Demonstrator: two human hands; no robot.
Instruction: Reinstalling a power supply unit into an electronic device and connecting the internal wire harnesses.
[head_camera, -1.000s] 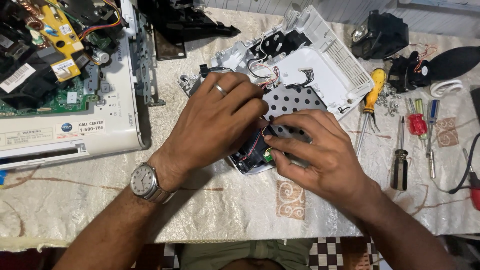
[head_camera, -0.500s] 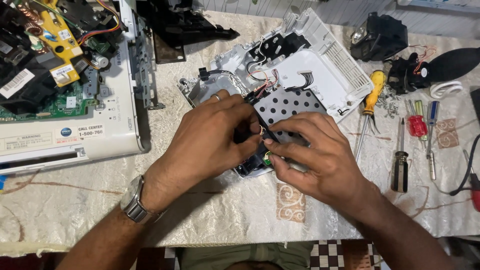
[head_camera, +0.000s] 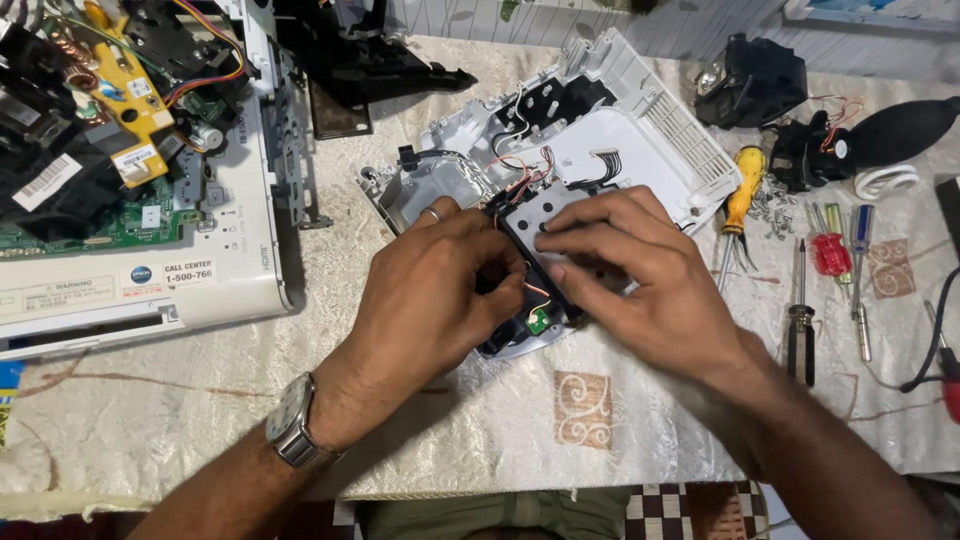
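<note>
While both hands press on it, a perforated metal plate (head_camera: 545, 215) sits over the open white plastic housing (head_camera: 640, 130) at the middle of the cloth-covered worktop (head_camera: 480, 430). Right hand (head_camera: 640, 275) lies flat on the plate, fingers (head_camera: 570, 243) spread and pinching its near edge. Left hand (head_camera: 435, 290) curls its fingers closed around the plate's dark left edge, beside a small green circuit board (head_camera: 539, 320) and red wires. Left of them stands a larger opened white device (head_camera: 130, 180). Screwdrivers (head_camera: 825, 260) lie well apart to the right, near a yellow-handled tool (head_camera: 742, 190).
</note>
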